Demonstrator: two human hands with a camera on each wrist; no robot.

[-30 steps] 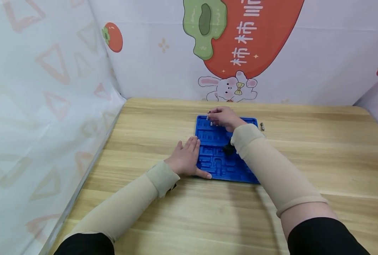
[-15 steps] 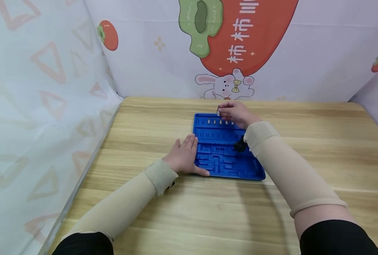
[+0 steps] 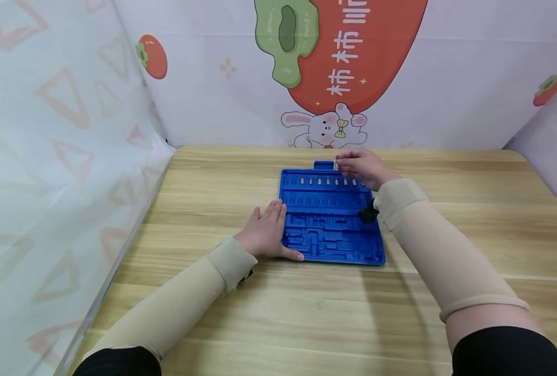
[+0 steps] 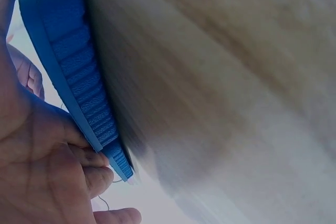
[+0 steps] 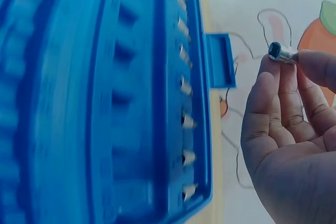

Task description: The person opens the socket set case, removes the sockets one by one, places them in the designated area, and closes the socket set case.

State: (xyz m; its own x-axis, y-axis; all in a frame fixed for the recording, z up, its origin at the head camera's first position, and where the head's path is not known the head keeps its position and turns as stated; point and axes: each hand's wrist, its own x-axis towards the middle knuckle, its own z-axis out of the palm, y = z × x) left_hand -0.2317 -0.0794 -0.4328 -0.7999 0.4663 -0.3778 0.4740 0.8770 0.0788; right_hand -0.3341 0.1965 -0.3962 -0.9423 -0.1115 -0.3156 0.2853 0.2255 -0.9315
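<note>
- Right hand (image 3: pixel 365 169), one: fingertips and thumb pinching a small metal socket (image 5: pixel 282 52) near the blue tab (image 3: pixel 323 165) at the tray's far edge.
- Left hand (image 3: pixel 266 232), one: clasping nothing, laid against the blue tray (image 3: pixel 344 256) at its near-left corner.
- Socket row (image 3: pixel 328 181): set in the tray's far section.
- Risks, I judge: slack pinch, dropped socket; careless knuckles, jostled row.

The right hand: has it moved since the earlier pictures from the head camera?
Yes. In the head view, the right hand has moved to the right, judged against the printed rabbit on the backdrop.
</note>
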